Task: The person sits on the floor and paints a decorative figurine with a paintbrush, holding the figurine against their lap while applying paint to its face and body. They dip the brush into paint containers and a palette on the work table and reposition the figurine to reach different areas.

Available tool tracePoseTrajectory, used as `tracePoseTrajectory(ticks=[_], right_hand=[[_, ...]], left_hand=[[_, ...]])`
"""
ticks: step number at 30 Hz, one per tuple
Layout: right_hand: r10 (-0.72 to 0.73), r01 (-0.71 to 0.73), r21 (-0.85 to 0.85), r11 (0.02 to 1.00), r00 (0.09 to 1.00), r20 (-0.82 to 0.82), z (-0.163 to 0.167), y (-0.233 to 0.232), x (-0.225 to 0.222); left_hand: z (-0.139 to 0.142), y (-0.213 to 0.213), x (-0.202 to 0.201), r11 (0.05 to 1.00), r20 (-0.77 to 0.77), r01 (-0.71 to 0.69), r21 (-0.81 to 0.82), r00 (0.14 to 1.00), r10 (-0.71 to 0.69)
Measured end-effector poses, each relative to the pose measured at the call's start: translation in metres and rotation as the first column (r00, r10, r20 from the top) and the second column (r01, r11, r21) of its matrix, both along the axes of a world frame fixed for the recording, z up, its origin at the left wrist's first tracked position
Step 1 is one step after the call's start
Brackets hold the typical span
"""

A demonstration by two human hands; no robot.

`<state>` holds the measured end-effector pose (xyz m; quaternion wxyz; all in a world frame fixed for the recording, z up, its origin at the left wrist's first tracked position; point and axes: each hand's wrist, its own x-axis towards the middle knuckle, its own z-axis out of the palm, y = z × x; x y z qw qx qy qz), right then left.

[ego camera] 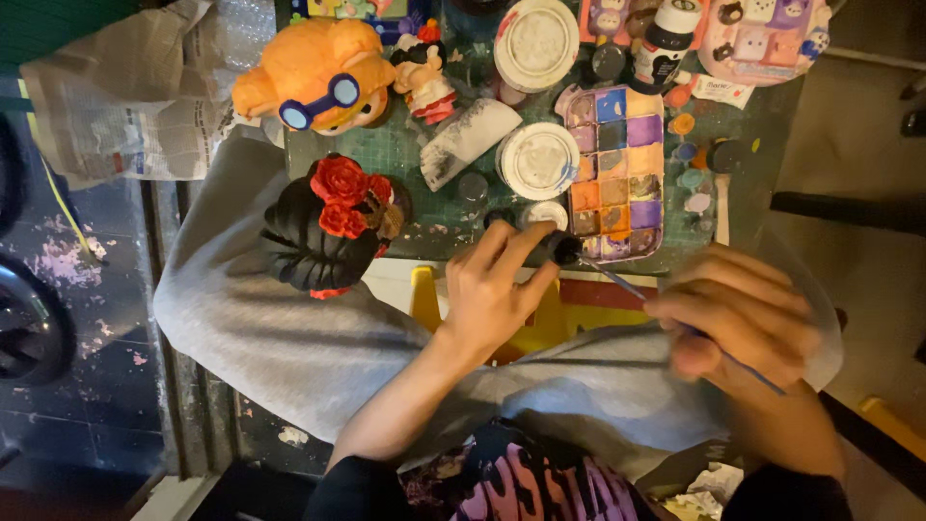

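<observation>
My left hand (492,289) pinches a small black round object (561,249) between thumb and fingers, just below the paint palette (617,174), whose squares hold purple, orange, blue and yellow paint. In my right hand (743,318), which looks motion-blurred, is a thin blue-handled paintbrush (627,286). Its tip reaches the black object. Both hands hover over my lap, which is covered by a grey cloth (260,328).
On the green cutting mat (405,154) stand an orange figurine with blue goggles (318,77), a black figurine with red roses (328,227), a small red-and-white figurine (426,77), two white lidded tubs (537,159), a paint bottle (666,43) and several small paint pots. Newspaper (125,106) lies at the left.
</observation>
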<state>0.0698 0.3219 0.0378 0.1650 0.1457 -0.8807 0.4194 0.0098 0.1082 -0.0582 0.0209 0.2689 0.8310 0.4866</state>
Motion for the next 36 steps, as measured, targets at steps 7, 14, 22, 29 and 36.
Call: tracePoseTrajectory(ticks=[7,14,22,29,36], right_hand=[[0.089,-0.081,0.104,0.991,0.993,-0.076,-0.02,-0.004,-0.008],[0.065,-0.056,0.112,0.992,0.995,-0.078,-0.028,-0.009,-0.012],[-0.17,0.171,-0.071,0.983,0.985,0.023,-0.048,0.008,0.01],[-0.596,0.663,-0.437,0.608,0.745,0.301,-0.076,0.043,0.039],[-0.418,0.449,-0.462,0.765,0.892,0.175,-0.063,0.032,0.019]], left_hand=[[0.005,0.002,0.003,1.0,-0.001,-0.004,-0.022,1.0,0.004],[0.004,0.002,0.002,1.0,0.009,-0.007,-0.031,1.0,0.007],[0.0,0.002,0.001,0.999,0.023,-0.032,-0.013,0.999,0.032],[-0.004,0.007,0.0,0.998,0.12,-0.068,0.014,0.991,0.066],[-0.004,0.007,0.0,0.998,0.063,-0.052,0.022,0.997,0.05]])
